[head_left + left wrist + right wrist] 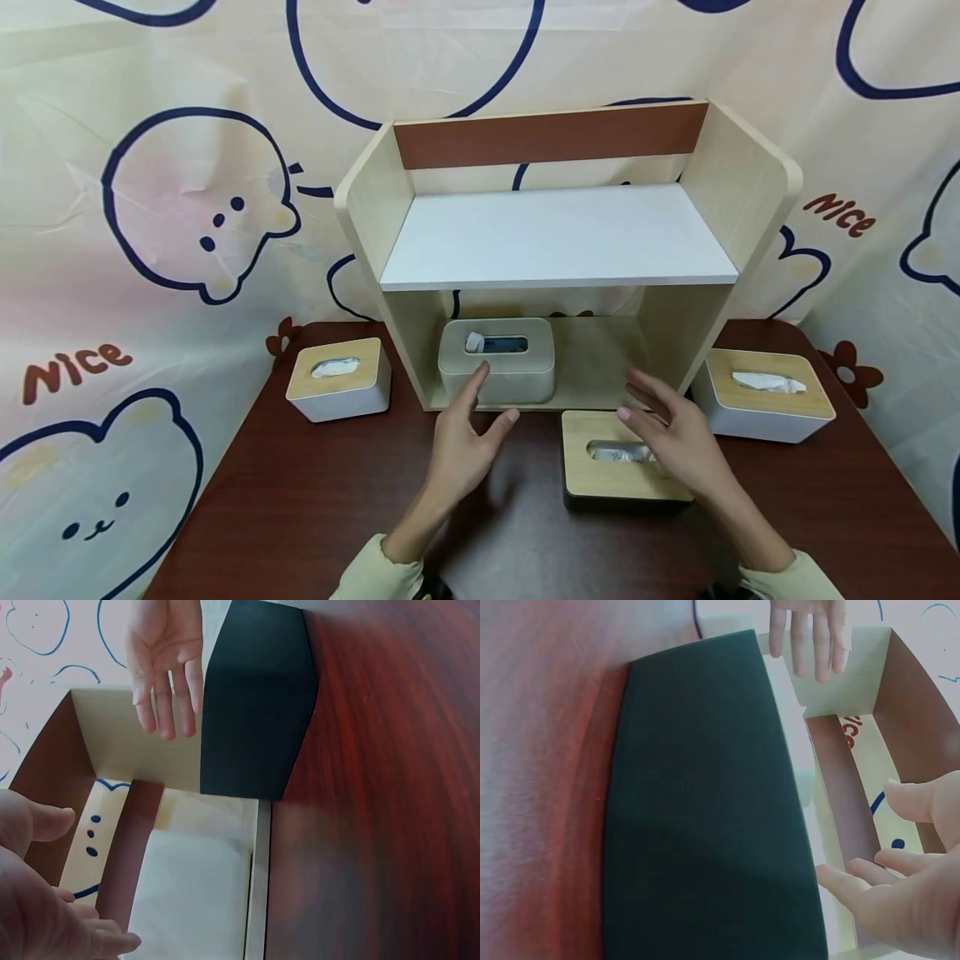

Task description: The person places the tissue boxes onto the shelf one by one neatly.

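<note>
Centrally, the left hand (461, 446), thumb and fingers spread apart, hovers before the pale grey tissue box (528, 377), which stands on the lower level of the shelf unit (558, 237); the right hand (681, 437), likewise spread, is above the wood-topped, dark-sided tissue box (600, 479) on the table (525, 537); red-brown lettering (77, 371) on the backdrop (225, 350) reads "Nice" at left and right

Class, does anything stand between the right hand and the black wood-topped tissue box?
Nothing visible does. In the head view, the right hand overlaps the right part of the black wood-topped tissue box; whether they touch is unclear.
</note>
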Demonstrator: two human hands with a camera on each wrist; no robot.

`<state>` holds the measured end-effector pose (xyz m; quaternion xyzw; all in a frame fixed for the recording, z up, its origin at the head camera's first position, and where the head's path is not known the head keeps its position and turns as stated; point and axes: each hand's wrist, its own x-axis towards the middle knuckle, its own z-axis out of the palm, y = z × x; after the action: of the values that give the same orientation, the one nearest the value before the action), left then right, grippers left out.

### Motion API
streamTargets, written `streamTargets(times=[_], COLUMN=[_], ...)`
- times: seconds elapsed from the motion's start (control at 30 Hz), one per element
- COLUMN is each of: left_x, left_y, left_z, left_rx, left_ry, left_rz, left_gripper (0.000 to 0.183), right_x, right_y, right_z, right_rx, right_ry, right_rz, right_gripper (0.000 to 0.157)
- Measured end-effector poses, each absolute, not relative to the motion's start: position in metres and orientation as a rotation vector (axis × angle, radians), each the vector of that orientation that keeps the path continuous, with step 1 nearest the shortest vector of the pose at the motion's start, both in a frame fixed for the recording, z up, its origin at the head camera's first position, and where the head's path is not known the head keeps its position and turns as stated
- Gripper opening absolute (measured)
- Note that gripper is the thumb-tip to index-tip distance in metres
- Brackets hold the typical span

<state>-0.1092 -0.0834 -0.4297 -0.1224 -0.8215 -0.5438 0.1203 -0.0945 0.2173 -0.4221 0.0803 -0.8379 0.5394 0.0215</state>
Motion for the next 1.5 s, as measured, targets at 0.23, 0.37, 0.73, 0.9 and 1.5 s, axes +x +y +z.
streamTargets(times=[0.23, 0.37, 0.73, 0.9, 1.5], left_x=[-0.102, -0.097, -0.08, -0.074, -0.065], left_y=[-0.075, -0.068, -0.043, -0.036, -0.023], left_z=[-0.433, -0.436, -0.449, -0.453, -0.467], left_rx=[-0.387, -0.4, -0.541, -0.581, -0.561], left_ry=[-2.424, -2.441, -2.557, -2.563, -2.651], left_rz=[-1.613, -1.591, -1.617, -1.747, -1.805], left_gripper=[0.074, 0.074, 0.076, 0.078, 0.093], right_x=[-0.075, -0.066, -0.044, -0.037, -0.031], right_y=[0.233, 0.242, 0.262, 0.269, 0.27], right_z=[-0.427, -0.432, -0.443, -0.455, -0.473], right_rx=[0.133, 0.094, -0.061, -0.107, -0.188], right_ry=[-2.612, -2.6, -2.617, -2.671, -2.887], right_rz=[1.64, 1.591, 1.523, 1.502, 1.568], right_gripper=[0.063, 0.061, 0.063, 0.067, 0.094])
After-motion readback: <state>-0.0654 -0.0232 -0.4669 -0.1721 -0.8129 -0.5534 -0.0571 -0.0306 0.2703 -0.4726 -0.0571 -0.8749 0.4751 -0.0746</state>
